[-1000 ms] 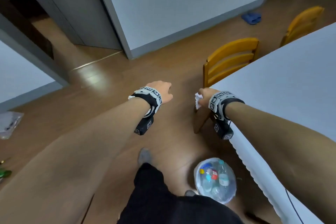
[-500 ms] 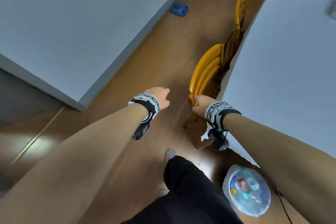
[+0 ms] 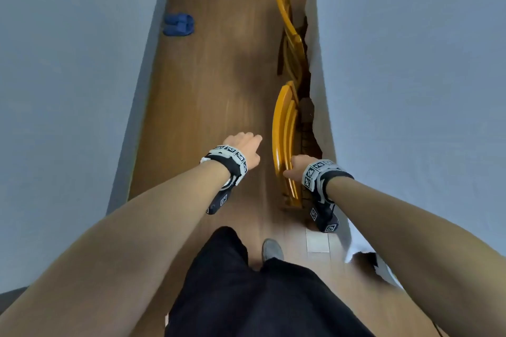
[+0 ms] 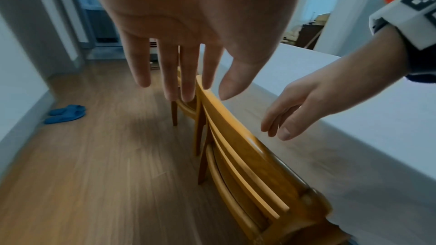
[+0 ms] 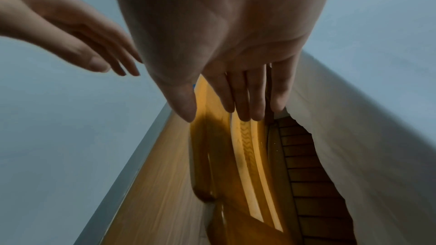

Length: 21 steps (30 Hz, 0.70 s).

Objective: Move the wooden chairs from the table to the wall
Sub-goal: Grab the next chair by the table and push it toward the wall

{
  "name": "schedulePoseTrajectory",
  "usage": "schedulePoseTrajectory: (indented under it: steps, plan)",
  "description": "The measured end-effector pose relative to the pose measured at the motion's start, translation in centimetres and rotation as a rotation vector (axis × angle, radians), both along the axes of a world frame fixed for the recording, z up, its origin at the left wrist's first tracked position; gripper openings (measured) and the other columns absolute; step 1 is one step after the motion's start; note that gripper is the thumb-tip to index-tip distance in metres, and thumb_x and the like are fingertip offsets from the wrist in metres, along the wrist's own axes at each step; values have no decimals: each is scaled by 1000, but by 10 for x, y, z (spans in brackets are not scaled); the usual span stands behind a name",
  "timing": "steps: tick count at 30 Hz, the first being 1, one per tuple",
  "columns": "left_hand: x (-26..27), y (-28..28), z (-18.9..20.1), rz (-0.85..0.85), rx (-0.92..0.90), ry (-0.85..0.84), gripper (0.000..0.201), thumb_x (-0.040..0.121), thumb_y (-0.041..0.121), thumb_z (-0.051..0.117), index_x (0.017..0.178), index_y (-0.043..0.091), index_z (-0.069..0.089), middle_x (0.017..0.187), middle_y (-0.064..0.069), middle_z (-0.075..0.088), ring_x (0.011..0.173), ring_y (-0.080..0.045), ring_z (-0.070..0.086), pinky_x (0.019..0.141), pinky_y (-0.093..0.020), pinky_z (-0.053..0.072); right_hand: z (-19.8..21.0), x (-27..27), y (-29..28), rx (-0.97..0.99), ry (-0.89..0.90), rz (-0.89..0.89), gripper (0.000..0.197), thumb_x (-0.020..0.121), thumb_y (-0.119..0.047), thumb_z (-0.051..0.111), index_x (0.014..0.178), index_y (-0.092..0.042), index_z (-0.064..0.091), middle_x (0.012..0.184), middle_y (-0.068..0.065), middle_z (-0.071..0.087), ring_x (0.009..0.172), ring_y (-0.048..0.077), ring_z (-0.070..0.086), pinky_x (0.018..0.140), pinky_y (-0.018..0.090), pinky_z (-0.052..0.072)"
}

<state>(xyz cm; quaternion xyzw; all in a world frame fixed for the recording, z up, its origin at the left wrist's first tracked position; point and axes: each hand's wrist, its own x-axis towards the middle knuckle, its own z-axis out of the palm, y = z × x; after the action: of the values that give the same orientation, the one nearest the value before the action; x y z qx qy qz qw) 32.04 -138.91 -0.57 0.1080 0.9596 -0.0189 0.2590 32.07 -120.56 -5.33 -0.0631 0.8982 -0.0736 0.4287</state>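
Observation:
Two yellow wooden chairs stand tucked under the white-clothed table (image 3: pixel 410 117). The near chair (image 3: pixel 283 131) shows its slatted backrest (image 4: pixel 226 118) edge-on. The far chair (image 3: pixel 284 16) stands behind it. My right hand (image 3: pixel 293 169) hovers over the near end of that backrest with straight fingers (image 5: pixel 245 103), gripping nothing. My left hand (image 3: pixel 246 145) hangs just left of the top rail, its fingers (image 4: pixel 188 81) straight and apart. I see neither hand touch the wood. The chair seats are hidden under the cloth.
A grey-white wall (image 3: pixel 68 90) with a grey skirting board runs along the left. A strip of wooden floor (image 3: pixel 208 90) lies between wall and table. Blue slippers (image 3: pixel 179 24) lie by the wall further on. My dark trouser legs and one foot (image 3: pixel 271 249) fill the bottom.
The view has swung round to look along the table's side. Both hands have come up to the near chair's backrest, the right one from the table corner to above the rail.

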Motion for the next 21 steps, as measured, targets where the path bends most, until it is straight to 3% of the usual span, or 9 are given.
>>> schedulePoseTrajectory:
  steps: [4, 6, 8, 11, 13, 16, 18, 21]
  plan:
    - [-70, 7, -24, -267, 45, 10, 55, 91, 17, 56, 143, 17, 42, 138, -8, 48, 122, -27, 49, 86, -39, 48, -15, -25, -12, -9, -19, -213, 62, 95, -60, 53, 132, -11, 56, 125, 9, 64, 105, 24, 64, 75, 33, 49]
    - [-100, 13, -40, -456, 49, -5, 64, 90, 16, 58, 150, 18, 35, 152, -9, 34, 135, -28, 38, 99, -41, 45, -25, -35, -23, -23, -31, -326, 68, 93, -61, 57, 139, -12, 51, 131, 9, 61, 112, 25, 62, 78, 33, 47]
    - [-127, 18, -56, -668, -1, -54, 68, 91, 18, 59, 153, 17, 31, 159, -10, 26, 146, -27, 24, 113, -43, 34, -39, -41, -38, -38, -67, -434, 71, 91, -62, 59, 141, -13, 48, 131, 8, 60, 111, 25, 62, 82, 34, 49]
    - [-152, 21, -79, -1002, -135, -46, 65, 89, 31, 63, 149, 19, 41, 154, -6, 37, 147, -25, 23, 119, -43, 21, -57, -36, -62, -15, -134, -628, 73, 90, -58, 62, 144, -14, 41, 127, 7, 60, 108, 26, 64, 86, 40, 54]
    - [-166, 19, -92, -1159, -143, 0, 58, 89, 33, 63, 143, 20, 48, 146, -3, 48, 140, -24, 35, 119, -42, 21, -66, -31, -73, -25, -127, -790, 66, 92, -50, 63, 144, -16, 40, 116, 5, 61, 100, 24, 64, 82, 38, 54]
    - [-184, 29, -107, -1281, -133, 20, 42, 91, 29, 62, 132, 19, 56, 131, -3, 60, 125, -24, 50, 113, -37, 30, -76, -26, -78, -52, -81, -947, 61, 93, -43, 63, 145, -21, 40, 108, 1, 58, 92, 20, 62, 79, 35, 52]
    - [-186, 36, -113, -1316, -172, -7, 29, 92, 26, 61, 120, 18, 60, 120, -4, 64, 115, -25, 55, 97, -34, 38, -81, -21, -86, -45, -34, -1033, 58, 92, -40, 64, 144, -23, 43, 107, 0, 59, 93, 21, 63, 80, 36, 53]
    - [-183, 39, -115, -1303, -203, 3, 18, 93, 24, 58, 109, 17, 63, 105, -4, 65, 101, -25, 60, 76, -33, 36, -83, -18, -97, -10, 31, -1098, 50, 91, -34, 62, 138, -25, 50, 107, 1, 63, 94, 24, 64, 80, 36, 54]
